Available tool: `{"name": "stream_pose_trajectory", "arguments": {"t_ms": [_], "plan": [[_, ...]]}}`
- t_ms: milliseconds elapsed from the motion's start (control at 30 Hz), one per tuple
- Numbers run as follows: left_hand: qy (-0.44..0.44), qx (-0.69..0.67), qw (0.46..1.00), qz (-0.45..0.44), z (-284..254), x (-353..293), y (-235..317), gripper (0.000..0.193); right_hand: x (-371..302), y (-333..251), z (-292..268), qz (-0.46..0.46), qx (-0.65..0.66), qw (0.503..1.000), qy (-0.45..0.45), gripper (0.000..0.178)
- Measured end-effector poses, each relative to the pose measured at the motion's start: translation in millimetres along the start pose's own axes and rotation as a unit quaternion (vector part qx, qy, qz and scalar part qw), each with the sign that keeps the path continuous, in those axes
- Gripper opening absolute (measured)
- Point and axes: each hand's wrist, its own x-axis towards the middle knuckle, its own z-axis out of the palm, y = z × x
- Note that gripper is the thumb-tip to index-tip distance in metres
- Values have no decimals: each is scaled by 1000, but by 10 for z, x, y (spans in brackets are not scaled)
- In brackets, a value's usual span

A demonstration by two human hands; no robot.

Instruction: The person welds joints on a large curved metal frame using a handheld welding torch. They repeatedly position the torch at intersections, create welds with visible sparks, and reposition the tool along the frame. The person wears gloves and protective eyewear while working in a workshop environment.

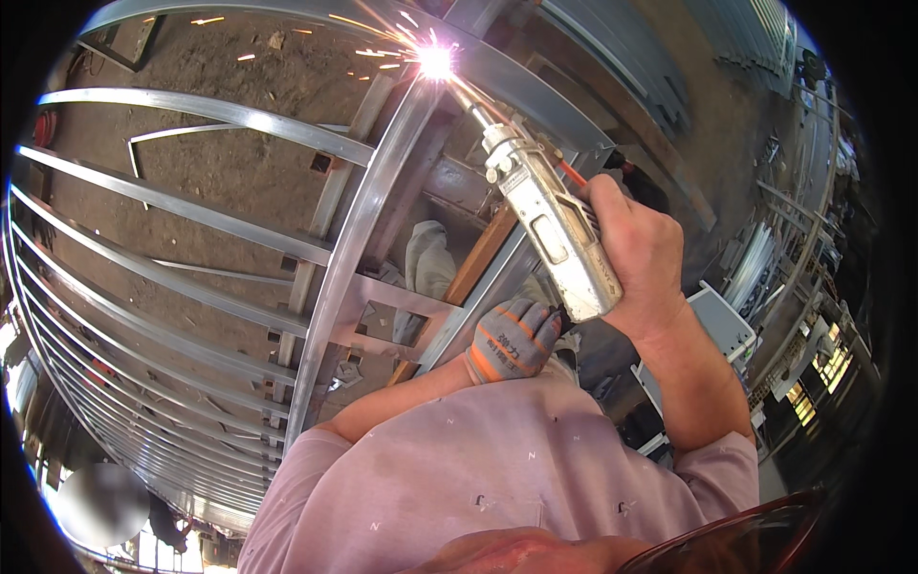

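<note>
My right grip [636,239], bare, was clamped on the welding torch [555,239], fingers and thumb wrapped about its right side. I recorded the torch to the right of the long rail [366,206] of the metal frame, its body slanting so that the nozzle [478,112] pointed at the rail's far end. A bright glare [437,62] covered that end, near a wide beam [545,91] running across it; I could not tell whether the nozzle touched metal. Sparks [373,53] flew mainly to the left of the glare.

My left grip [516,340], in a grey and orange glove, was to the right of the rail, near the torch's rear end. Its fingers were curled, but I could not tell whether they were closed on anything.

Left of the long rail, a row of crossbars [239,117] ran outward from it, above an earth floor [225,62]. Just right of the rail was a plate [368,295] with a square opening; beyond this, a brown bar [483,253] lay at a slant. Well to the right of the rail I noted a white case [715,325] and a bundle of silvery lengths [751,263].
</note>
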Motion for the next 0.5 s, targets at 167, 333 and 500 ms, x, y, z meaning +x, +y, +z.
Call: {"name": "stream_pose_trajectory", "arguments": {"t_ms": [167,333,500], "plan": [[5,4,1000,3,5,-4,-6,4,14,-28,-4,-1,-1,1000,-2,39],[2,7,1000,5,19,-36,-15,6,-8,-27,-4,2,-9,1000,-11,40],[-5,7,1000,3,23,-44,-9,7,-29,-22,5,9,-3,1000,-4,41]]}}
